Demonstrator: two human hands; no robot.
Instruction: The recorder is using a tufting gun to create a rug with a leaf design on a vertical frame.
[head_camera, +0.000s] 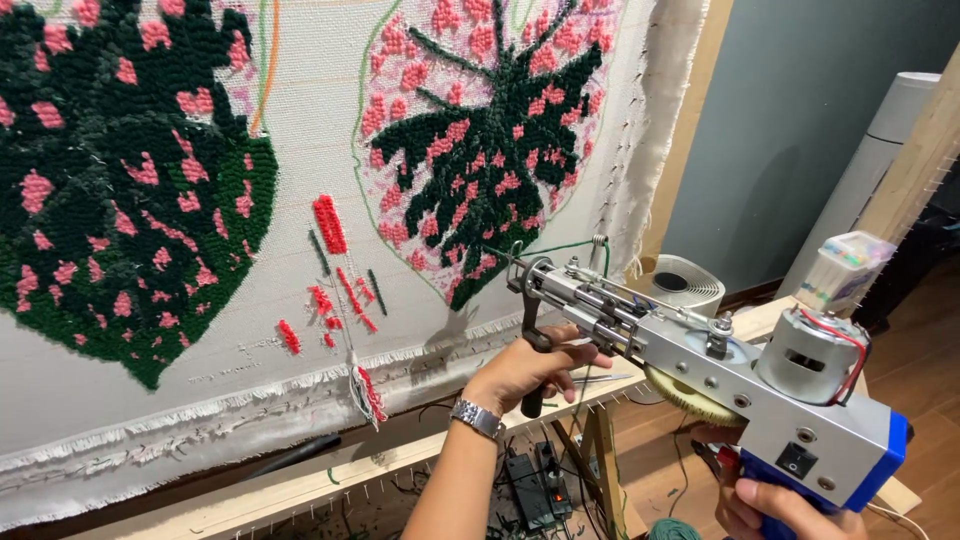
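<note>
Tufting cloth (300, 130) fills the left and centre of the view, stretched on a wooden frame (300, 490) with a frayed lower edge. Far left: a large leaf motif (110, 190), dark green pile with pink spots, looks filled in. Just right of it, a scatter of short red and pink test strokes (335, 270) on bare cloth, loose yarn ends hanging near the bottom edge. Centre right: a second leaf motif (490, 130), pink field with dark green veins, mostly filled; a thin green drawn outline shows along its left and lower rim, with some bare cloth inside it near the lower tip. Judged from this, the two leaves are largely done and the plain ground around them remains untufted.

Left hand (525, 370), wristwatch (475, 417) on the wrist, is closed round the black front handle of the tufting gun (700, 370). The gun sits in front of the cloth's lower right corner, needle end pointing up-left toward the second leaf's tip, near it; whether it touches the cloth cannot be told. Green yarn (570, 245) runs to the needle guide.

Right hand (775, 510), low right and partly cut off, grips the gun's blue rear handle. Behind: white cylindrical appliance (690, 285), wooden floor (920, 370).
</note>
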